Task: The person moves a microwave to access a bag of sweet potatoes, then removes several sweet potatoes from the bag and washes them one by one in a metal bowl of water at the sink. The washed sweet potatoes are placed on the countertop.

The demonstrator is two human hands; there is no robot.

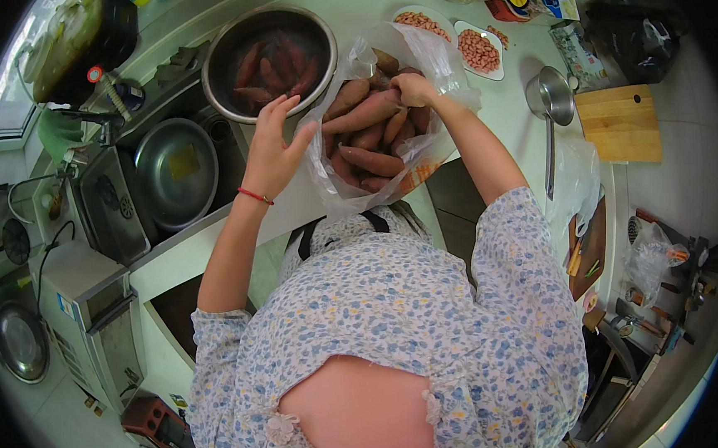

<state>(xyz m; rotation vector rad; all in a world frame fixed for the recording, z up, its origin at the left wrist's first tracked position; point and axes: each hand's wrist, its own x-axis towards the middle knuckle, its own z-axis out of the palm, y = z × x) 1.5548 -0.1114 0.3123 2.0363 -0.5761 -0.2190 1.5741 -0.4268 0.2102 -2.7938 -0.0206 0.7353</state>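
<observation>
My right hand [413, 90] is closed around one end of a long sweet potato [364, 112], which lies over others in a clear plastic bag [451, 111]. Several reddish-brown sweet potatoes [372, 160] fill this bag at the counter's front edge. My left hand [278, 143] has its fingers and thumb apart, between the bag and a stainless steel basin [209, 88]. Its fingertips reach the basin's near rim; whether they touch it I cannot tell. Inside the basin several darker, wet-looking sweet potatoes [272, 74] lie in water.
Left of the basin is a sink [111, 210] with a metal pan [177, 174] in it. Two white dishes of peanuts [423, 23] [479, 50] stand behind the bag. A metal ladle [550, 98], a wooden cutting board [619, 123] and a black plastic bag [630, 36] are to the right.
</observation>
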